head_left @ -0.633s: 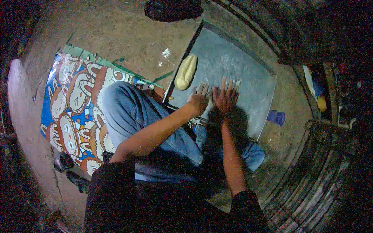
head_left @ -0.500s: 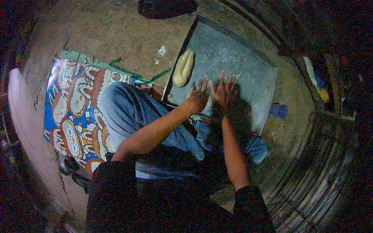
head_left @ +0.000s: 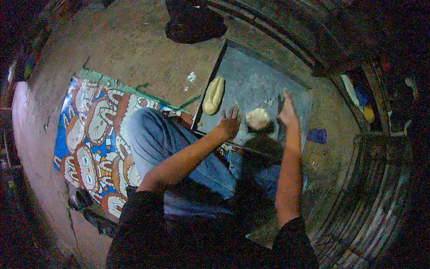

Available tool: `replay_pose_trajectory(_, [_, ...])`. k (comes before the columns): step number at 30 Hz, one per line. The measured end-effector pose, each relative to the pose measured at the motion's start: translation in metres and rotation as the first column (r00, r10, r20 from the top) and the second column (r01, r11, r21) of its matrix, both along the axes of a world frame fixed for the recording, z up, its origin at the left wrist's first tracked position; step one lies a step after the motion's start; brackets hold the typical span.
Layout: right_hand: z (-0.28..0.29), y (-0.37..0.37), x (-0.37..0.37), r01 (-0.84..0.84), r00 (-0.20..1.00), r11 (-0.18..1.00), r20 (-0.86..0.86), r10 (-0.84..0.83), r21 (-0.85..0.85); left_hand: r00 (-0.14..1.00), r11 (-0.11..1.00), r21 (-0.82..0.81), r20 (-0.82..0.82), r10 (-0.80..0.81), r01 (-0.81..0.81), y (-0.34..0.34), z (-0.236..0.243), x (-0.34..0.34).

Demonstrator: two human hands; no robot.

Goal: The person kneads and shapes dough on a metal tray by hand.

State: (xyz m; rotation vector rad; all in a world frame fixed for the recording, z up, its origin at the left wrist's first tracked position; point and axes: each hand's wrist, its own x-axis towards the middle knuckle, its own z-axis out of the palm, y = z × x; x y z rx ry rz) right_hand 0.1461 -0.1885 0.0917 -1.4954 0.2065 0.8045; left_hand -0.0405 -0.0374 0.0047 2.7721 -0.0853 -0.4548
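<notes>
The left forearm [head_left: 190, 154] is stretched slantwise from lower left toward the upper right, passed over the bent left leg [head_left: 145, 130]; the left elbow [head_left: 154, 179] is bent and carried out to the side; the left hand [head_left: 230, 123] is held with its back turned upward, its fingers [head_left: 232, 112] parted a little and pointed ahead; the right forearm [head_left: 291, 170] is extended almost straight ahead; the right hand [head_left: 288, 107] is tilted more on edge, its fingers pointed ahead and slightly blurred; the two hands are held apart, and both forearms are bared.
</notes>
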Motion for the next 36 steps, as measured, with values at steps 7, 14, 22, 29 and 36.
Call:
replay_pose_trajectory(7, [-0.090, 0.024, -0.024, 0.142, 0.685, 0.425, 0.398, 0.610, -0.894, 0.999, 0.997, -0.071, 0.030, 0.019, -0.016, -0.003, -0.002, 0.003])
replay_pose_trajectory(14, [-0.071, 0.038, -0.059, 0.463, 0.246, 0.107, 0.244, 0.938, -0.880, 0.964, 0.999, 0.036, 0.264, -0.018, 0.008, -0.007, -0.011, 0.001])
replay_pose_trajectory(22, [-0.088, 0.033, -0.063, 0.494, 0.072, 0.413, 0.509, 0.858, -0.765, 0.995, 0.992, -0.123, 0.090, 0.037, -0.026, -0.007, -0.003, 0.002])
replay_pose_trajectory(29, [-0.101, 0.014, -0.075, 0.403, 0.236, 0.470, 0.585, 0.776, -0.786, 0.994, 0.999, -0.025, 0.104, -0.022, 0.025, -0.013, -0.023, 0.006])
replay_pose_trajectory(36, [-0.109, -0.014, -0.095, 0.236, 0.322, 0.681, 0.717, 0.619, -0.694, 0.976, 0.995, -0.092, 0.213, 0.046, -0.027, -0.027, -0.068, 0.019])
